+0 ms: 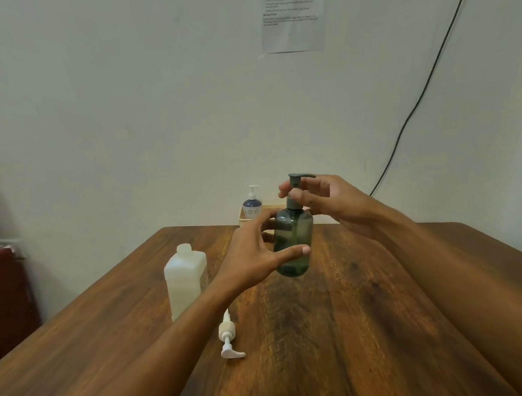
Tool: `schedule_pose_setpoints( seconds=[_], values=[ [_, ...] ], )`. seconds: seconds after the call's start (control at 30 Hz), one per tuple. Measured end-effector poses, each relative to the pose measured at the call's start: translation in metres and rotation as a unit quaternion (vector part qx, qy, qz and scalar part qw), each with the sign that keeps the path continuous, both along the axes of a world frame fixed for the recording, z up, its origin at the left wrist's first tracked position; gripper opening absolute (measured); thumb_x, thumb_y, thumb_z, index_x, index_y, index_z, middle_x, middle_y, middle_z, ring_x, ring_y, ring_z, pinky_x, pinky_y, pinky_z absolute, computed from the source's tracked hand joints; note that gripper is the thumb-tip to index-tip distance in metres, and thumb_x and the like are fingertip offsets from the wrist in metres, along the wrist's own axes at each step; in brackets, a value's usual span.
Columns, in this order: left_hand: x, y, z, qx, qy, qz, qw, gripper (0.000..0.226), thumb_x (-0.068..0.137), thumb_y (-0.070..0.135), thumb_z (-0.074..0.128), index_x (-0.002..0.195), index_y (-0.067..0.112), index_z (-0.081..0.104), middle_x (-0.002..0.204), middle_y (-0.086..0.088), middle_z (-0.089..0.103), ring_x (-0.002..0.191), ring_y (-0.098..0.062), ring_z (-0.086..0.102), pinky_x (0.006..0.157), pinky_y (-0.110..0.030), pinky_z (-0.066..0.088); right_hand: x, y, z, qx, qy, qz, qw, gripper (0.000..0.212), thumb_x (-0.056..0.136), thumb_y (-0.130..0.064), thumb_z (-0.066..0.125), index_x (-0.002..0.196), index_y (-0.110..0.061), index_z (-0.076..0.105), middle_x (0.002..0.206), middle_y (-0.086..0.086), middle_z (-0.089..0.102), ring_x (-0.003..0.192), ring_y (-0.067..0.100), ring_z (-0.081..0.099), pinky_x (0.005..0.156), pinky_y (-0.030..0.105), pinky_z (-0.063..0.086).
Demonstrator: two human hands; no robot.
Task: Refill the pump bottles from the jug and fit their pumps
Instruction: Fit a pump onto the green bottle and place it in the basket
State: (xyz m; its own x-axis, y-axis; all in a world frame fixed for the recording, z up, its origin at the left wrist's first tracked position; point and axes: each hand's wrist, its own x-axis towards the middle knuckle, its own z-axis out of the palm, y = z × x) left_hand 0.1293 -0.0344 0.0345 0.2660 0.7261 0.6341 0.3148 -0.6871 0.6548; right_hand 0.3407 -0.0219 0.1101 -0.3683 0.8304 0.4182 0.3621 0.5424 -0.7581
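A dark green translucent pump bottle [294, 242] stands upright on the wooden table [356, 315]. My left hand [258, 254] wraps around its body, thumb across the front. My right hand [325, 199] pinches the grey pump [296, 184] at the bottle's neck, with the spout pointing right. A white translucent jug [185, 282] stands uncapped to the left. A loose white pump [228, 334] lies on the table near my left forearm. At the back, a blue bottle with a white pump [251, 203] sits in a beige tray [242, 219].
The table ends against a pale wall, where a printed sheet [292, 14] hangs and a black cable [417, 101] runs down. A dark red cabinet [2, 296] stands at the left beyond the table edge.
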Motion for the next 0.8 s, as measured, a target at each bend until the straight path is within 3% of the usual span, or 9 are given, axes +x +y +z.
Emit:
schedule_pose_setpoints(
  seconds=[0.1,0.2,0.27,0.37,0.47,0.57,0.7,0.8],
  values=[
    [-0.001,0.001,0.000,-0.001,0.002,0.002,1.000,0.077,0.072,0.055,0.085,0.139,0.032,0.054,0.129,0.014,0.064,0.108,-0.002,0.063,0.080,-0.007,0.052,0.007,-0.002,0.006,-0.005,-0.007,0.033,0.999,0.036,0.092,-0.045,0.077,0.124,-0.029,0.078,0.132,-0.011,0.074,0.129,0.006,0.065,0.111,0.044,0.046],
    [0.001,0.000,-0.002,0.001,0.001,-0.001,1.000,0.076,0.073,0.054,0.085,0.139,0.032,0.054,0.131,0.012,0.064,0.111,-0.005,0.064,0.082,-0.009,0.053,0.006,-0.001,0.005,0.040,-0.021,0.002,0.999,0.030,0.085,-0.043,0.084,0.111,-0.028,0.083,0.122,-0.010,0.079,0.127,0.002,0.065,0.120,0.053,0.039],
    [0.002,0.000,-0.002,0.004,0.003,0.000,1.000,0.077,0.073,0.053,0.085,0.140,0.033,0.053,0.132,0.010,0.065,0.113,-0.007,0.065,0.086,-0.015,0.056,0.001,-0.002,0.003,0.066,-0.007,-0.022,0.998,0.037,0.077,-0.045,0.089,0.104,-0.020,0.082,0.112,-0.008,0.081,0.117,0.005,0.070,0.115,0.056,0.045],
    [0.004,-0.001,-0.001,0.007,0.008,-0.003,1.000,0.079,0.073,0.054,0.085,0.142,0.033,0.052,0.132,0.009,0.065,0.113,-0.008,0.065,0.089,-0.022,0.059,-0.007,-0.002,-0.004,0.095,0.025,-0.038,0.994,0.057,0.073,-0.042,0.090,0.097,0.003,0.066,0.103,-0.001,0.081,0.104,0.017,0.076,0.102,0.055,0.057],
    [0.005,-0.001,-0.002,0.003,0.007,-0.003,1.000,0.080,0.073,0.053,0.085,0.143,0.033,0.052,0.131,0.009,0.065,0.112,-0.008,0.066,0.090,-0.024,0.059,-0.006,0.001,-0.009,0.095,-0.004,-0.040,0.995,0.050,0.078,-0.051,0.084,0.109,-0.015,0.070,0.110,-0.008,0.079,0.108,0.009,0.074,0.097,0.042,0.061],
    [0.003,0.000,0.000,0.002,0.006,-0.001,1.000,0.078,0.073,0.054,0.085,0.141,0.032,0.053,0.130,0.011,0.065,0.110,-0.005,0.065,0.086,-0.017,0.058,0.003,0.000,-0.003,0.024,-0.005,0.025,0.999,0.047,0.088,-0.056,0.076,0.127,-0.030,0.072,0.128,-0.014,0.075,0.122,0.005,0.069,0.095,0.026,0.060],
    [0.002,-0.001,0.001,-0.001,0.005,-0.003,1.000,0.077,0.072,0.053,0.086,0.139,0.034,0.053,0.122,0.018,0.062,0.099,0.005,0.062,0.074,-0.005,0.052,0.010,0.001,0.005,0.049,-0.047,0.011,0.998,0.032,0.087,-0.047,0.081,0.115,-0.030,0.081,0.122,-0.013,0.078,0.121,0.001,0.067,0.108,0.038,0.048],
    [0.004,-0.003,0.000,0.002,0.011,-0.002,1.000,0.077,0.072,0.055,0.085,0.139,0.037,0.052,0.124,0.017,0.062,0.098,0.004,0.062,0.075,-0.006,0.053,0.000,-0.002,0.001,0.089,-0.034,-0.048,0.994,0.048,0.074,-0.054,0.087,0.104,-0.017,0.080,0.104,-0.006,0.080,0.104,0.010,0.075,0.100,0.046,0.059]
  ],
)
